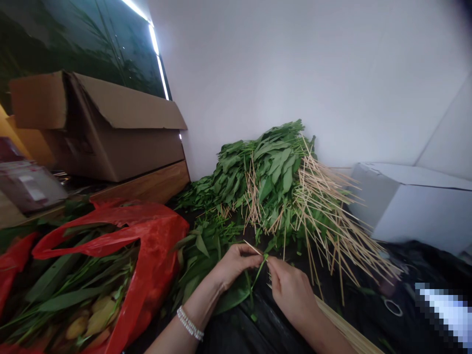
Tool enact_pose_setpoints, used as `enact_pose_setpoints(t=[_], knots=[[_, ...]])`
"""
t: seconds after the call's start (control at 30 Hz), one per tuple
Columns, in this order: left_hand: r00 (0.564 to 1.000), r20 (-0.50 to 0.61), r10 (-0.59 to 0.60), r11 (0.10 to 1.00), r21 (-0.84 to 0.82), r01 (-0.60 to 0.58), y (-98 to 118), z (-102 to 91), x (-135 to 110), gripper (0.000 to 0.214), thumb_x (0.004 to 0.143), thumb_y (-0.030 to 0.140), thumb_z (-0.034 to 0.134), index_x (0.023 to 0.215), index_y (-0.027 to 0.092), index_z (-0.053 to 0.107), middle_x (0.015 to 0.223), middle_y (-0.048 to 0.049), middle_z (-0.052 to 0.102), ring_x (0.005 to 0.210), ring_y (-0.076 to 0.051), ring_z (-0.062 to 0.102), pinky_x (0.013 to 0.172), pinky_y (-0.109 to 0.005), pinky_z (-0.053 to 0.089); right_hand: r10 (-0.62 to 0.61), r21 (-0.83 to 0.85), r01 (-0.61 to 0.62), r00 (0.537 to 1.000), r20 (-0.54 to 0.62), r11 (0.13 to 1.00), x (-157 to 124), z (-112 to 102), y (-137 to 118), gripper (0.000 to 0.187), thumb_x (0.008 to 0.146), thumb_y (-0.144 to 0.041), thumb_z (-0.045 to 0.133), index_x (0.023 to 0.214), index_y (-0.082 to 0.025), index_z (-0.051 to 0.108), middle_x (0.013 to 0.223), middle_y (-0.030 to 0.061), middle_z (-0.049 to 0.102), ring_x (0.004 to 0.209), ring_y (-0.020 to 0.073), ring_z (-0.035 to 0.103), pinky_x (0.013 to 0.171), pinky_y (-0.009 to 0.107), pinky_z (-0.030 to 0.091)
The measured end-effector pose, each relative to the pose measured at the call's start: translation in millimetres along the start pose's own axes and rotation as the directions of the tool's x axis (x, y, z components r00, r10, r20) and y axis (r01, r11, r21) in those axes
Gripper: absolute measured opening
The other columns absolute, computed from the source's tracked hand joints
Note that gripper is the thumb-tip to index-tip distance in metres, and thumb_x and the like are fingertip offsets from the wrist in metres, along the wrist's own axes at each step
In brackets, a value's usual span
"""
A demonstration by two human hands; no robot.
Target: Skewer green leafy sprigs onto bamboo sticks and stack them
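Observation:
My left hand [232, 265] is closed in a pinch on a thin bamboo skewer [252, 247] and a green leaf stem [259, 269]. My right hand [291, 290] meets it from the right, fingers pinched on the same green stem. A pearl bracelet [190, 323] sits on my left wrist. Just beyond the hands lies a big pile of skewered green leaves [273, 177], their bamboo sticks [332, 226] fanning out to the right.
A red plastic bag [147, 241] of loose leaves and yellowish pieces lies at the left. Behind it a cardboard box [110, 132] rests on a wooden ledge. A white box [416, 206] stands at the right. More skewers [346, 329] lie under my right forearm on the dark surface.

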State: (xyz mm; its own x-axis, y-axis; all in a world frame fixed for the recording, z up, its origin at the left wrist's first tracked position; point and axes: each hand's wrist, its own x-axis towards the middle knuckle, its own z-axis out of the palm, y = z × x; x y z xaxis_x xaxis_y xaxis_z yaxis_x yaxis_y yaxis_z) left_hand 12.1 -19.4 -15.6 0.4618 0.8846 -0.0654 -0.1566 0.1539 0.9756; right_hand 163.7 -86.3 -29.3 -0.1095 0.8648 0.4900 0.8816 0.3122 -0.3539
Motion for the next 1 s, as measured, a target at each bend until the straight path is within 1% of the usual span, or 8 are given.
enact_pose_setpoints(t=[0.1, 0.2, 0.37, 0.43, 0.53, 0.67, 0.77, 1.0], knots=[[0.999, 0.041, 0.001, 1.000, 0.028, -0.003, 2.8, -2.3, -0.8, 0.031, 0.057, 0.035, 0.081, 0.076, 0.012, 0.073, 0.065, -0.0028, 0.066, 0.058, -0.010, 0.055, 0.060, -0.021, 0.041, -0.019, 0.002, 0.019, 1.000, -0.008, 1.000, 0.2, -0.3, -0.9, 0.025, 0.090, -0.015, 0.033, 0.090, -0.022, 0.056, 0.078, -0.0005, 0.066, 0.070, 0.0139, 0.064, 0.060, 0.023, 0.036], [0.992, -0.101, 0.073, 0.997, -0.018, -0.075, 9.8, -15.3, 2.5, 0.038, 0.063, 0.045, 0.074, 0.081, 0.012, 0.072, 0.070, -0.0045, 0.067, 0.060, -0.010, 0.055, 0.057, -0.020, 0.039, -0.034, 0.013, 0.035, 0.999, -0.030, 0.999, 1.0, -2.3, 0.1, 0.025, 0.092, -0.017, 0.031, 0.090, -0.022, 0.056, 0.075, -0.0007, 0.065, 0.068, 0.0137, 0.063, 0.059, 0.023, 0.035], [0.766, -0.582, 0.273, 0.959, 0.097, -0.267, 15.1, -54.6, 15.6, 0.035, 0.068, 0.046, 0.068, 0.082, 0.014, 0.070, 0.077, -0.0047, 0.068, 0.062, -0.012, 0.056, 0.056, -0.020, 0.039, 0.012, -0.040, -0.016, 0.996, -0.089, 0.999, 1.9, -6.0, 5.8, 0.027, 0.093, -0.022, 0.031, 0.088, -0.022, 0.057, 0.065, -0.0013, 0.062, 0.058, 0.0141, 0.062, 0.053, 0.024, 0.033], [0.727, -0.563, 0.392, 0.919, 0.285, -0.274, 10.6, -63.6, 19.3, 0.027, 0.068, 0.038, 0.070, 0.082, 0.015, 0.071, 0.077, -0.0048, 0.068, 0.067, -0.016, 0.058, 0.061, -0.023, 0.042, 0.000, -0.047, -0.004, 0.996, -0.089, 0.999, 2.0, -5.6, 7.6, 0.026, 0.093, -0.022, 0.032, 0.090, -0.021, 0.058, 0.067, -0.0009, 0.064, 0.059, 0.0139, 0.062, 0.053, 0.024, 0.033], [0.771, -0.374, 0.516, 0.763, 0.610, -0.215, -1.1, -64.5, 20.8, 0.018, 0.068, 0.022, 0.068, 0.085, 0.019, 0.072, 0.089, -0.0069, 0.068, 0.087, -0.022, 0.060, 0.081, -0.029, 0.043, -0.026, -0.035, 0.024, 0.996, -0.081, 0.999, 1.6, -3.5, 8.2, 0.026, 0.092, -0.021, 0.032, 0.090, -0.022, 0.058, 0.070, -0.0008, 0.065, 0.062, 0.0134, 0.063, 0.054, 0.023, 0.034], [0.814, -0.277, 0.511, 0.397, 0.916, 0.062, -12.3, -59.4, 16.7, 0.050, 0.069, 0.020, 0.066, 0.119, 0.020, 0.059, 0.122, -0.0113, 0.056, 0.111, -0.026, 0.051, 0.095, -0.035, 0.038, -0.027, -0.024, 0.025, 0.995, -0.098, 0.999, 0.7, -1.4, 7.4, 0.026, 0.093, -0.021, 0.031, 0.091, -0.022, 0.057, 0.073, -0.0008, 0.065, 0.064, 0.0133, 0.063, 0.055, 0.023, 0.035], [0.844, -0.295, 0.448, 0.197, 0.953, 0.228, -9.9, -59.2, 11.7, 0.051, 0.070, 0.024, 0.066, 0.120, 0.019, 0.058, 0.114, -0.0125, 0.060, 0.105, -0.027, 0.054, 0.085, -0.035, 0.044, -0.036, -0.025, 0.034, 0.995, -0.090, 0.999, 0.4, -1.1, 6.9, 0.025, 0.093, -0.020, 0.031, 0.092, -0.022, 0.056, 0.074, -0.0010, 0.065, 0.065, 0.0134, 0.064, 0.056, 0.023, 0.035], [0.836, -0.123, 0.535, 0.103, 0.991, 0.080, 7.0, -47.1, 3.7, 0.018, 0.076, 0.025, 0.060, 0.091, 0.024, 0.070, 0.094, -0.0056, 0.064, 0.095, -0.023, 0.053, 0.081, -0.032, 0.041, -0.023, -0.023, 0.021, 0.997, -0.080, 1.000, 1.1, -2.4, 6.4, 0.026, 0.093, -0.021, 0.030, 0.090, -0.022, 0.055, 0.071, -0.0022, 0.063, 0.064, 0.0141, 0.063, 0.056, 0.024, 0.033]])
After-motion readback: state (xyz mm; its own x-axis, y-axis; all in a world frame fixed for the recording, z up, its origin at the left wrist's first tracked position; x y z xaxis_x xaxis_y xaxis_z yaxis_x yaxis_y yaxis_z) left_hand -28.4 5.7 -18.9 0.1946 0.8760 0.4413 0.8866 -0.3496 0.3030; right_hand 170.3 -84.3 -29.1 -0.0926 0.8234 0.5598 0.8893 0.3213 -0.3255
